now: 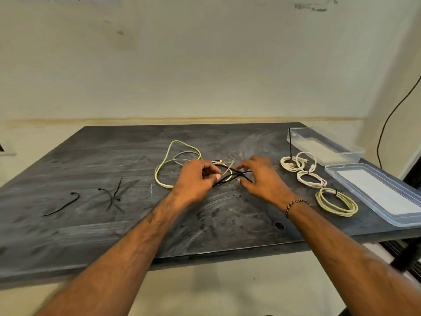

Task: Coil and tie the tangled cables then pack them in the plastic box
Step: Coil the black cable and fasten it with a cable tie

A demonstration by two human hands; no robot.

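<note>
**Both hands on the black cable, mid-table**

Curled round loops of the black cable (230,177): fingers of the left hand (193,179), thumb tip pressed near its end. Hooked over the same strands from the other side: right hand (262,176), fingers bent and spread, thumb under the cable; a firm grip or a loose hook, cannot tell. Tangled with the black strands, just behind the hands: a loose yellow-green cable (167,160) and a grey cable (185,153). Right of the hands, already coiled and tied: two white coils (293,163) (311,179) and a pale yellow coil (336,202). Beyond those, at the table's right edge: open plastic box (328,144), with its lid (378,195) lying nearer. Far left on the dark table (91,224): loose black ties (114,195)
</note>
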